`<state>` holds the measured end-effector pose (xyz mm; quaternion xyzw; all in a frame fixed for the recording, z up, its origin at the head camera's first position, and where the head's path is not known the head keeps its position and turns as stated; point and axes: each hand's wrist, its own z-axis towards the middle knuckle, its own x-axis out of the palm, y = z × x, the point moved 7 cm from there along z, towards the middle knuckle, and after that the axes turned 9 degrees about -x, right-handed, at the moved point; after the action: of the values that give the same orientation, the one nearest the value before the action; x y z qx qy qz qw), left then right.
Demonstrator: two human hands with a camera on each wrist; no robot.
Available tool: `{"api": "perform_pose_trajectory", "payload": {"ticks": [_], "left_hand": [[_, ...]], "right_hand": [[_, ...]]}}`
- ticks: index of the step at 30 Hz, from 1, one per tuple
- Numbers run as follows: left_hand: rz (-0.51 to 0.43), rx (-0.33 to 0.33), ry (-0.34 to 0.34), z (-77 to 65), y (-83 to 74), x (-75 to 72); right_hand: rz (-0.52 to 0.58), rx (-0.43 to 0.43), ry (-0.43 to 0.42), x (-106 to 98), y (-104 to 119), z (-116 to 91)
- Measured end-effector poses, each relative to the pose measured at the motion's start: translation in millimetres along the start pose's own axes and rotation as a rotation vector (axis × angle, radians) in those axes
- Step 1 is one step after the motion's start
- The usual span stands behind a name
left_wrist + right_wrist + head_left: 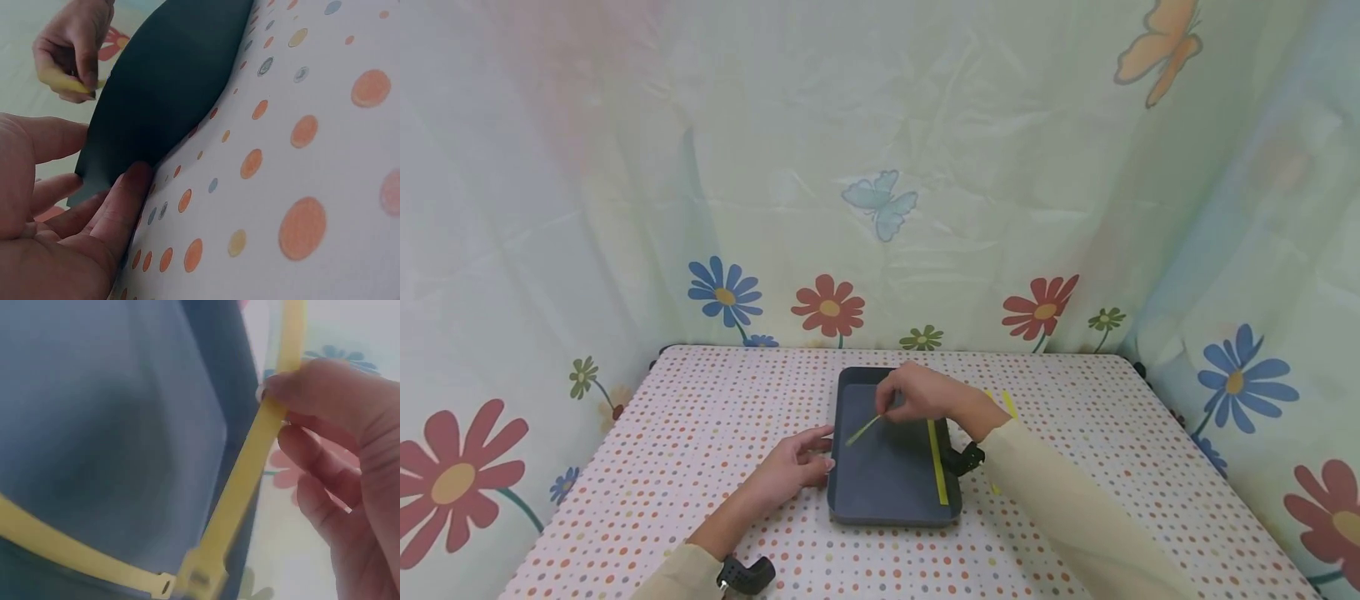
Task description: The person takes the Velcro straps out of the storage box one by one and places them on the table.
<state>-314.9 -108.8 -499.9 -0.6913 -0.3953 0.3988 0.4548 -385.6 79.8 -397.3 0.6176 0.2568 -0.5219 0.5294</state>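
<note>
My right hand (921,393) is over the far part of a dark grey tray (880,496). Between thumb and fingers it pinches a thin yellow strap (863,431), which slants down to the left above the tray floor. In the right wrist view, the held strap (236,478) has a wider, slotted end. A second yellow strap (937,462), with a hole near one end, lies lengthwise along the tray's right side. My left hand (786,469) rests its fingertips against the tray's left outer wall; the left wrist view shows these fingers (128,190) touching the tray's side.
More yellow strips (1010,404) lie on the table to the right of the tray, partly hidden by my right arm. A dotted cloth (737,400) covers the table. Behind it hangs a curtain (760,167) printed with flowers and butterflies.
</note>
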Motion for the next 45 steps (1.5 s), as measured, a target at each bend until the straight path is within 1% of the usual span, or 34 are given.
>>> {"api": "perform_pose_trajectory", "payload": {"ticks": [6,9,13,17,19,22,26,29,32,38,45], "left_hand": [[0.005,-0.006,0.005,0.4,0.2,0.7],[0.022,-0.007,-0.004,0.4,0.3,0.6],[0.050,0.000,-0.016,-0.2,-0.7,-0.4],[0.048,0.014,-0.004,-1.1,-1.8,-0.3],[0.045,0.017,-0.001,-1.6,-1.9,-0.4],[0.050,0.018,-0.006,-1.9,-1.7,-1.2],[0.058,0.023,-0.010,-1.9,-1.7,-1.7],[0.056,0.028,-0.006,-1.8,-2.1,-1.3],[0.053,0.027,-0.005,-1.7,-1.9,-1.2],[0.035,0.021,-0.003,-1.7,-1.9,-0.9],[0.022,0.022,0.004,-2.6,-2.5,-0.4]], "right_hand": [[0.089,0.046,-0.110,-11.9,2.9,-3.8],[0.134,0.063,-0.175,-17.6,1.7,-7.5],[0.155,0.087,-0.257,-24.2,-1.5,-15.0],[0.179,0.118,-0.322,-27.5,-6.0,-24.7],[0.199,0.147,-0.353,-27.8,-9.3,-29.7],[0.262,0.202,-0.405,-26.9,-14.8,-37.5],[0.326,0.266,-0.507,-28.0,-21.1,-49.2],[0.318,0.297,-0.578,-30.5,-24.3,-58.6],[0.302,0.325,-0.623,-31.7,-27.4,-67.2],[0.330,0.373,-0.712,-31.9,-32.6,-83.8],[0.315,0.428,-0.774,-29.5,-38.7,-98.0]]}}
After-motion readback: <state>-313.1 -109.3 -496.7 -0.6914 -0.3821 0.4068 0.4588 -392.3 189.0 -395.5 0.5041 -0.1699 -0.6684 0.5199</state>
